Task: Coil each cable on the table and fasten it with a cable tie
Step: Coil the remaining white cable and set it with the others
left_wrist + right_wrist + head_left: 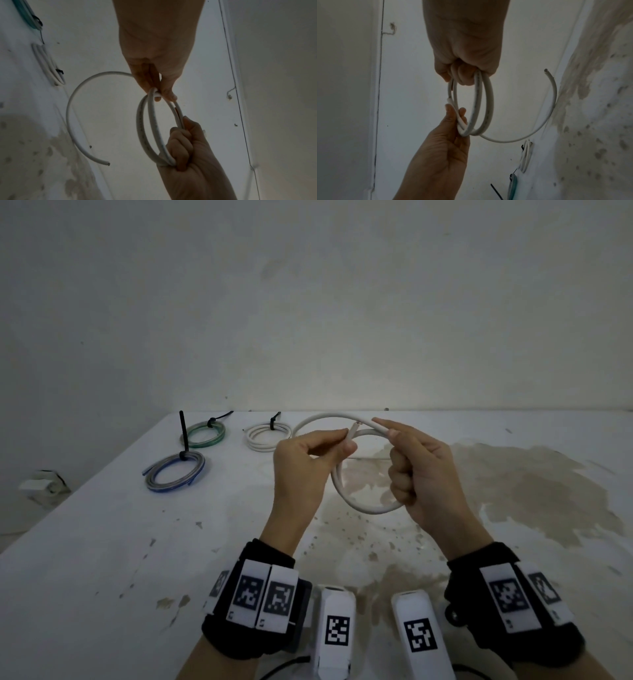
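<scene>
A white cable [359, 508] is held above the table as a loose coil of about two turns. My left hand [346, 441] pinches the coil's top between thumb and fingers, beside one cut end. My right hand [394, 436] grips the coil's right side, fingers curled round the turns, index finger pointing along the cable. In the left wrist view the left hand [159, 93] pinches the cable [142, 128] and the right hand [183, 142] clutches its lower part. A free tail [553, 94] curves away from the coil, its cut end hanging in the air.
Three tied coils lie at the table's [102, 542] far left: a green one [204, 434], a blue-grey one [174, 472] and a white one [267, 436], each with a black cable tie. A brown stain [531, 484] covers the right side. The wall stands just behind.
</scene>
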